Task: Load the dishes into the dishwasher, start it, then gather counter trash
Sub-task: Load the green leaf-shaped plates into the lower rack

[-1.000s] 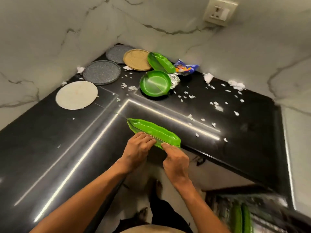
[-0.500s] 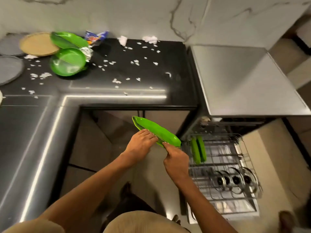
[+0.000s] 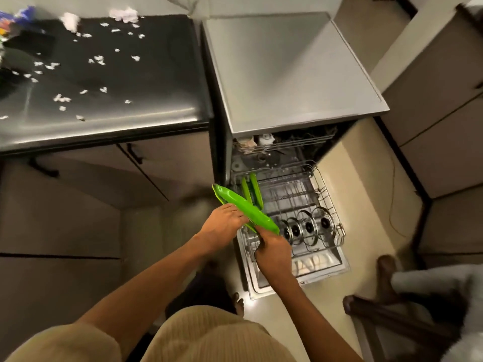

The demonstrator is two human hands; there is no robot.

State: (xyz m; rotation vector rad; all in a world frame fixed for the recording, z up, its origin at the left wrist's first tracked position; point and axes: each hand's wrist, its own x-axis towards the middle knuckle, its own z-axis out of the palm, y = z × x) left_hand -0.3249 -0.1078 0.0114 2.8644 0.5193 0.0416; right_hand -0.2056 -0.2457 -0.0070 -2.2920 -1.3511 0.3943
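A long green leaf-shaped plate (image 3: 236,202) is held tilted above the left side of the pulled-out lower dishwasher rack (image 3: 324,197). My left hand (image 3: 222,227) grips its near edge from the left, and my right hand (image 3: 273,250) pinches its lower end. Two green plates (image 3: 252,190) stand on edge at the rack's back left. Several glass pot lids (image 3: 307,227) stand in a row toward the rack's front. The dishwasher's grey top (image 3: 287,69) is bare.
Torn white paper scraps (image 3: 99,60) litter the black counter (image 3: 156,82) at upper left, with a snack wrapper (image 3: 15,18) at its far corner. Cabinet doors (image 3: 91,178) lie below it. Another person's foot (image 3: 386,273) and a dark wooden piece (image 3: 386,318) are at lower right.
My view swung right from the counter corner to the open dishwasher. Both hands carried the green plate from the counter edge to just above the lower rack.
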